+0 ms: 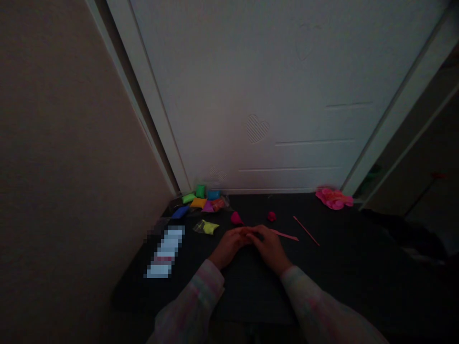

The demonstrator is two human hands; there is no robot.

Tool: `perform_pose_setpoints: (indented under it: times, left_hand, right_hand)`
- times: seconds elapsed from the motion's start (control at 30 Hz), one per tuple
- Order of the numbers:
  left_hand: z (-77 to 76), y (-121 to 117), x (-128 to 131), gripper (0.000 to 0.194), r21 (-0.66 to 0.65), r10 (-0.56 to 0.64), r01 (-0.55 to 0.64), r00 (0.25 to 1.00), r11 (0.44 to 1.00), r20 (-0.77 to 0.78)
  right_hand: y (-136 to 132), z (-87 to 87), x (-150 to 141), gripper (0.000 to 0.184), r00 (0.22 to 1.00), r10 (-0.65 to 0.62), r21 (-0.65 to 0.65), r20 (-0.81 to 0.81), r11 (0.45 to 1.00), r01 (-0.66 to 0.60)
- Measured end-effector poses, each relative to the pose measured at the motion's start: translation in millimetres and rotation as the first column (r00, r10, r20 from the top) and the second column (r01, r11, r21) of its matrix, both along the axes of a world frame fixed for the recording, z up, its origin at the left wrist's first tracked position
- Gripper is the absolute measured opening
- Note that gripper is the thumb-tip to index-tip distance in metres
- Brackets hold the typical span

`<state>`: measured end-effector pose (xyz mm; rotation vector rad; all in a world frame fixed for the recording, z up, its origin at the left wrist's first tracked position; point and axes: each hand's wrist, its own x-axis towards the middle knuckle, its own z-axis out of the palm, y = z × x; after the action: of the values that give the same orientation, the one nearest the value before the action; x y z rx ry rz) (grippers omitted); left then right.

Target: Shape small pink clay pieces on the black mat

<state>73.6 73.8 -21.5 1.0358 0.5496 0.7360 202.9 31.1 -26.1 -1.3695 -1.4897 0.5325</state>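
My left hand (230,246) and my right hand (270,247) meet over the dark table, fingers curled together and fingertips touching. Something small and reddish seems to sit between them, but the fingers and dim light hide its kind. Just beyond my left hand lies a deep pink lump (236,218) that looks like modelling clay. A smaller round pink lump (271,216) is behind my right hand. From beside my right fingers a flat pink strip (287,235) runs to the right. Farther right lies a thin pink stick (306,231), apart from the hand.
Small packets of coloured clay, among them an orange packet (198,203), cluster at the back left. A yellow packet (209,227) lies nearer. At left is a pixelated light panel (167,251). A ruffled pink piece (334,198) rests by the white door (287,95).
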Motion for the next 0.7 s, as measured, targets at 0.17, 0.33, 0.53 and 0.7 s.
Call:
perform_pose_setpoints:
  times: [0.17,0.33,0.53,0.7]
  left_hand:
    - [-5.7,-1.3,0.3,0.045,-0.028,0.053,-0.053,0.998,0.998,-0.019]
    - [-4.8,4.1,0.1,0.03,0.042,0.125,-0.121,0.987,0.992,-0.098]
    - [-1.5,6.4,-1.4,0.024,0.058,0.152,-0.144,0.977,0.988,-0.151]
    - [-5.3,5.1,-1.3,0.025,0.017,0.121,-0.12,0.984,0.993,-0.13]
  right_hand:
    - [4.0,4.0,1.2,0.018,0.997,-0.044,-0.081,-0.056,0.996,0.039]
    - [6.0,5.8,3.3,0.025,0.997,0.027,-0.065,-0.07,0.997,-0.031]
    - [2.0,6.5,7.4,0.018,0.997,0.069,-0.041,-0.036,0.997,-0.07]
    - [0.5,7.8,5.6,0.014,0.996,0.094,-0.054,0.002,0.994,-0.094]
